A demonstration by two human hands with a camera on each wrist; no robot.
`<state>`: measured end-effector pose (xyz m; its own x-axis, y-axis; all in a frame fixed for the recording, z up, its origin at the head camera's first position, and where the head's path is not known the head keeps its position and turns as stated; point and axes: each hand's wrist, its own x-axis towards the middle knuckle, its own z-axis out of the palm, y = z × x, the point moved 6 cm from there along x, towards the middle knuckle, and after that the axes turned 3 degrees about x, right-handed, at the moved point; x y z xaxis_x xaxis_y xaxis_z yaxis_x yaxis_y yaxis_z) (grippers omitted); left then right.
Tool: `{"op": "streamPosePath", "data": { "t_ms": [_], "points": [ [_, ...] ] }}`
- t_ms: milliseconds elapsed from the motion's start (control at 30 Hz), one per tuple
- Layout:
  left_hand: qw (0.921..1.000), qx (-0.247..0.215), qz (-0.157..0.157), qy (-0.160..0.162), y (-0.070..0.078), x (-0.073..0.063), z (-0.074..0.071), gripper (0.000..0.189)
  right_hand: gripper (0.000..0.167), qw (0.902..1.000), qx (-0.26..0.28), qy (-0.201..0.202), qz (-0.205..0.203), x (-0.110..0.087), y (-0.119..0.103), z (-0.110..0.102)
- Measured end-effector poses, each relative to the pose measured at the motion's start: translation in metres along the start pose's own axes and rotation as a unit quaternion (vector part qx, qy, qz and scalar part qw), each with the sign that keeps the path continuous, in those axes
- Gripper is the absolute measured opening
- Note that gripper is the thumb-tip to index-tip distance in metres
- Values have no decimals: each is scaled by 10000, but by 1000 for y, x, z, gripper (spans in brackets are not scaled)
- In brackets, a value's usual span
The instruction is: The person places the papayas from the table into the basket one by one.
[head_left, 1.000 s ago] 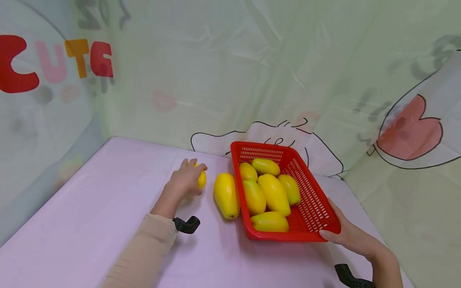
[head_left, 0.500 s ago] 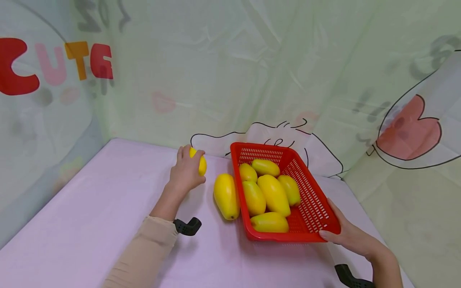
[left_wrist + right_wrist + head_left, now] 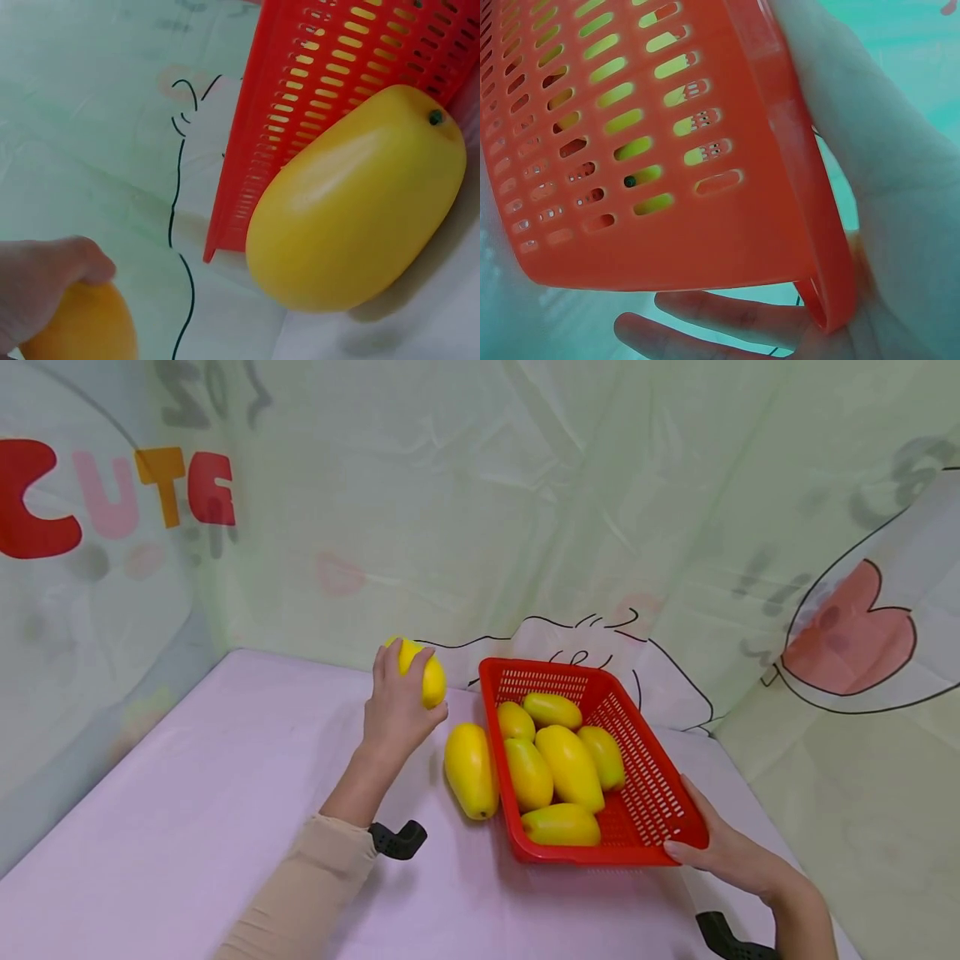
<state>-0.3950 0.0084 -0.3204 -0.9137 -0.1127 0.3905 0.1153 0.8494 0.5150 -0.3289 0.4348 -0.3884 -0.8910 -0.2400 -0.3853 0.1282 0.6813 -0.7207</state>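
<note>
My left hand (image 3: 401, 706) grips a yellow mango (image 3: 433, 682) and holds it raised above the table, left of the red basket. In the left wrist view, part of that mango (image 3: 86, 326) shows under the thumb. A larger yellow mango (image 3: 471, 771) lies on the table against the basket's left side. My right hand (image 3: 735, 852) grips the near right corner of the red plastic basket (image 3: 558, 853), with the thumb over the rim and fingers at the outside. Several yellow-green mangoes (image 3: 570, 768) lie inside the basket.
A pale lilac cloth covers the table (image 3: 225, 793). Behind it hangs a light green printed curtain (image 3: 450, 510), close to the basket's far end. The left side carries coloured letters (image 3: 161, 481).
My left hand has lifted the mango off the table and moved it up, away from me, and slightly right. The right hand and basket stay in place.
</note>
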Motion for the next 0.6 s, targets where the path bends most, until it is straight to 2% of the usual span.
{"op": "streamPosePath", "data": {
  "t_ms": [133, 267, 467, 600],
  "points": [
    [9984, -238, 313, 411, 14, -3, 2, 71, 106, 10000, 14, -13, 25, 1, 1, 0],
    [9921, -441, 838, 818, 30, -8, 4, 70, 107, 9999, -55, -13, 111, 1, 2, -1],
    [9729, -704, 1550, 1566, 50, -22, 5, 73, 108, 9997, -61, -12, 238, 1, 1, -1],
    [9632, -742, 1886, 1764, 66, -35, 11, 78, 107, 9997, -92, 0, 221, 0, 2, -2]
  ]
}}
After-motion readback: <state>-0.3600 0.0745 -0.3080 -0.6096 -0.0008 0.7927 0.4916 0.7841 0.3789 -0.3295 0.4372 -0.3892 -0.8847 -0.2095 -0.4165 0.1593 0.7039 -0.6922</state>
